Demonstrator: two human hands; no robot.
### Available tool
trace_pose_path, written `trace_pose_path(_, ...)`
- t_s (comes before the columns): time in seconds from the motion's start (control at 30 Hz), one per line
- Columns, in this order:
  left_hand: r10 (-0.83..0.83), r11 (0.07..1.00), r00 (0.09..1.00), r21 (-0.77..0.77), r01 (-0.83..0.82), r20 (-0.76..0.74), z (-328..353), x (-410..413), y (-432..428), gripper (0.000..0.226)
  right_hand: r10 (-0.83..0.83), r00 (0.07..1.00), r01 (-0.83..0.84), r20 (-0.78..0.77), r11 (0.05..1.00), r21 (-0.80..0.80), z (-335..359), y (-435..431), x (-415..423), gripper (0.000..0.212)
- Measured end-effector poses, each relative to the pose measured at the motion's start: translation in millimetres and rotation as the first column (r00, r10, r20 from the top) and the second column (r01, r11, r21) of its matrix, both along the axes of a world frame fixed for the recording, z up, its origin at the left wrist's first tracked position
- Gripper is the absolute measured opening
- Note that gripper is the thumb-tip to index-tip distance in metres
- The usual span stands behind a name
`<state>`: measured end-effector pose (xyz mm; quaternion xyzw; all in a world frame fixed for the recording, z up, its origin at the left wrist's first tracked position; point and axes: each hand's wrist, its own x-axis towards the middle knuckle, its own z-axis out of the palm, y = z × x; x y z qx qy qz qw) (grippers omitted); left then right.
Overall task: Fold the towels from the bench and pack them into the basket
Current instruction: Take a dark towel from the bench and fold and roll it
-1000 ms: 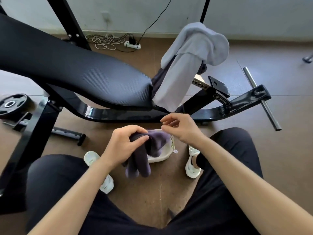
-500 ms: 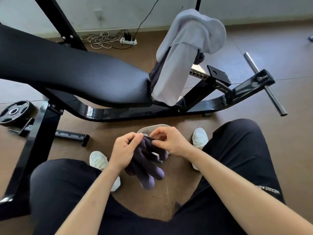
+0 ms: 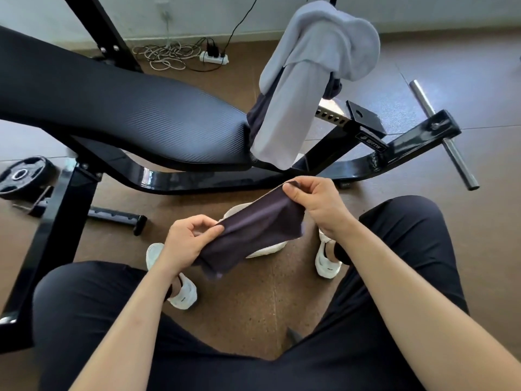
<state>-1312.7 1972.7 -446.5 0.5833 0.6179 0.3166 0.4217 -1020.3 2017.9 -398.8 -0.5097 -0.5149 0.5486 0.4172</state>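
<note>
A small dark purple towel [image 3: 253,232] is stretched flat between my two hands above the floor. My left hand [image 3: 186,242] pinches its near left corner, and my right hand [image 3: 315,204] pinches its far right corner. Under the towel sits the cream basket [image 3: 266,248], mostly hidden, with only parts of its rim showing. A grey towel [image 3: 310,74] hangs over the raised end of the black bench [image 3: 127,117], with a dark cloth [image 3: 259,114] partly hidden beneath it.
My knees in black trousers and white shoes [image 3: 183,292] flank the basket on the brown floor. The bench frame [image 3: 366,162] with a steel peg [image 3: 442,134] runs behind. A weight plate [image 3: 22,176] lies left. Cables and a power strip [image 3: 211,56] lie by the wall.
The purple towel was bunched in my hands over the basket; my hands have pulled apart and it is now spread flat between them.
</note>
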Motion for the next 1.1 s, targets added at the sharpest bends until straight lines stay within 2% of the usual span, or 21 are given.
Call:
trace_pose_path(0.07, -0.014, 1.0, 1.0, -0.004, 0.014, 0.016, 1, -1, 0, 0.02, -0.1, 0.994, 0.101, -0.034, 0.995, 0.021, 5, 0, 3, 0.013)
trace_pose_path(0.17, -0.072, 0.997, 0.996, 0.002, 0.072, -0.044, -2, -2, -1, 0.022, -0.206, 0.973, 0.211, -0.107, 0.977, 0.037, 11, 0, 6, 0.015)
trace_pose_path(0.27, -0.104, 0.994, 0.993, -0.041, 0.102, -0.063, -9, -6, -3, 0.023, -0.349, 0.912, 0.368, -0.216, 0.928, 0.056, 16, 4, 15, 0.011)
trace_pose_path(0.3, -0.096, 0.995, 0.992, -0.042, 0.093, -0.085, -12, -8, -3, 0.021, -0.389, 0.884, 0.414, -0.258, 0.909, 0.048, 18, 5, 19, 0.007)
trace_pose_path(0.4, -0.047, 0.999, 0.977, 0.0, 0.048, -0.206, -17, -9, -3, 0.016, -0.471, 0.821, 0.511, -0.323, 0.858, 0.049, 22, 8, 31, 0.022)
trace_pose_path(0.5, 0.036, 0.998, 0.944, 0.065, -0.016, -0.328, -12, -7, -5, 0.019, -0.502, 0.793, 0.549, -0.346, 0.834, 0.046, 20, 10, 35, 0.015)
trace_pose_path(0.53, 0.067, 0.995, 0.948, 0.087, -0.042, -0.31, -9, -5, -5, 0.02, -0.518, 0.789, 0.561, -0.33, 0.827, 0.043, 19, 12, 36, 0.009)
trace_pose_path(0.6, 0.136, 0.989, 0.976, 0.087, -0.123, -0.167, -3, -2, -4, 0.022, -0.535, 0.804, 0.568, -0.258, 0.821, 0.067, 16, 15, 38, 0.007)
trace_pose_path(0.67, 0.157, 0.986, 0.987, 0.051, -0.156, -0.016, 4, 3, -3, 0.02, -0.5, 0.855, 0.514, -0.136, 0.852, 0.095, 12, 16, 40, 0.004)
trace_pose_path(0.77, 0.084, 0.996, 0.995, 0.038, -0.086, 0.058, 11, 9, -6, 0.018, -0.328, 0.943, 0.32, 0.061, 0.94, 0.122, 5, 10, 33, 0.008)
trace_pose_path(0.83, 0.035, 0.999, 0.995, 0.035, -0.038, 0.091, 13, 14, -9, 0.023, -0.183, 0.963, 0.157, 0.196, 0.977, 0.142, 4, 3, 21, 0.017)
trace_pose_path(0.9, -0.011, 0.999, 0.994, 0.041, 0.007, 0.106, 16, 21, -12, 0.027, -0.01, 0.955, -0.035, 0.295, 0.988, 0.148, 5, -6, 8, 0.028)
trace_pose_path(0.97, -0.056, 0.997, 0.992, 0.066, 0.049, 0.109, 18, 28, -13, 0.023, 0.137, 0.935, -0.194, 0.328, 0.97, 0.149, 2, -13, -6, 0.037)
trace_pose_path(1.1, -0.125, 0.989, 0.981, 0.092, 0.112, 0.149, 24, 40, -15, 0.01, 0.338, 0.868, -0.394, 0.363, 0.914, 0.092, -14, -23, -32, 0.039)
